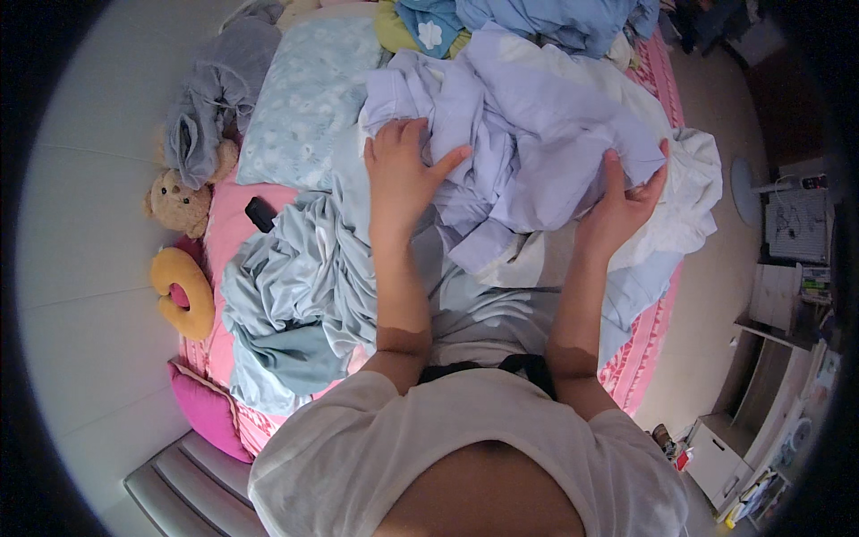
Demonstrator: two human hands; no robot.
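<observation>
Bunched lavender bedding [546, 125] lies in loose folds on the bed in front of me, its exact kind unclear. My left hand [400, 170] rests over its left part, thumb and fingers spread. At its right edge, my right hand [626, 210] has the fabric between thumb and fingers, with some fingertips hidden behind it. White fabric [693, 183] shows beyond and under the lavender one on the right. Crumpled pale blue-green satiny bedding [300, 268] lies left of my left forearm and stretches under my arms.
A pale blue pillow [313, 103], black object [260, 214], teddy bear [179, 201], yellow neck pillow [192, 300] and magenta cushion [206, 412] line the left side. Blue bedding [573, 22] is piled at the far end. A white cabinet [720, 456] stands beyond the bed's right edge.
</observation>
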